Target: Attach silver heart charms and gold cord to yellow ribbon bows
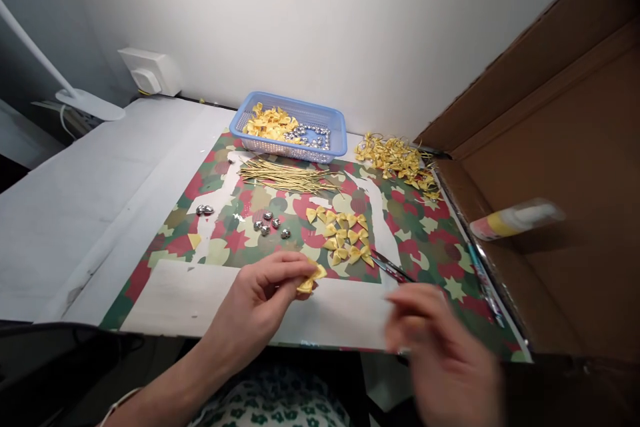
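Between the thumb and fingers of my left hand (267, 290) is a yellow ribbon bow (313, 278), pinched over the front of the table. My right hand (430, 327) is off to the right, smeared by motion, so its fingers do not show clearly. Just beyond it lies a pair of scissors (393, 267), the handles partly behind the hand. Several finished yellow bows (345, 237) sit in rows on the patterned sheet (420, 233). Left of them are several silver bells or beads (267, 223), with two more silver beads (204, 209) farther left.
A blue basket (340, 133) holds yellow ribbon pieces and silver beads. Golden twist ties (287, 175) lie before it. A pile of yellow bows on ties (397, 160) is at the back right. A bottle (515, 219) stands by the cardboard wall (560, 147); a lamp base (90, 104) is far left.
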The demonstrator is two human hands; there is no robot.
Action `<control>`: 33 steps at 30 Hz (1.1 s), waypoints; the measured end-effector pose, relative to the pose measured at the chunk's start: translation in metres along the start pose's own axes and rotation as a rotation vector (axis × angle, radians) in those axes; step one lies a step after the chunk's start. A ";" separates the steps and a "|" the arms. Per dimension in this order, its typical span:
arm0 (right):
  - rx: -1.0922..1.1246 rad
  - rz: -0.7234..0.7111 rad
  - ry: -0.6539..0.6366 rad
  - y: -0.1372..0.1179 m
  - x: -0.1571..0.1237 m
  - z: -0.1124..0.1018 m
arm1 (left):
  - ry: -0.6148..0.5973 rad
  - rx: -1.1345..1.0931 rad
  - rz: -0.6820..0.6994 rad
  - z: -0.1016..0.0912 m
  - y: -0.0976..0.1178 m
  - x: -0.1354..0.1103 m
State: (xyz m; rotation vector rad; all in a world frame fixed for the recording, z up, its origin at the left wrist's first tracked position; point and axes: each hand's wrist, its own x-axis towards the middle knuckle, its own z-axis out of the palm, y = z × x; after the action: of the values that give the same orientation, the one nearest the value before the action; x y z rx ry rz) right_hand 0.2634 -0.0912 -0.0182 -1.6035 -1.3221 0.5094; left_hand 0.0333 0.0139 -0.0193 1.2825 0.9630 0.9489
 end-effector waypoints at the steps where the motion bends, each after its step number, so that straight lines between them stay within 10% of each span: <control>1: 0.127 0.049 -0.106 -0.006 -0.001 0.023 | 0.035 0.033 0.041 0.001 -0.002 -0.001; 7: 0.405 0.200 -0.328 -0.025 0.016 0.090 | 0.180 0.172 0.249 0.003 -0.012 -0.011; 14: 0.414 0.225 -0.380 -0.034 0.021 0.085 | 0.225 0.120 0.178 -0.001 -0.011 -0.015; 24: 0.351 0.166 -0.466 -0.041 0.027 0.071 | 0.040 -0.346 -0.359 -0.012 0.003 -0.014; 33: 0.365 0.160 -0.444 -0.035 0.027 0.062 | -0.002 -0.453 -0.418 -0.011 0.007 -0.012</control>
State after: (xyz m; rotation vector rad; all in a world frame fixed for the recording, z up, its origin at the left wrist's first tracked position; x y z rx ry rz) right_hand 0.2053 -0.0428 -0.0091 -1.3376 -1.3248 1.1878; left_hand 0.0194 0.0066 -0.0123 0.6676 0.9034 0.7764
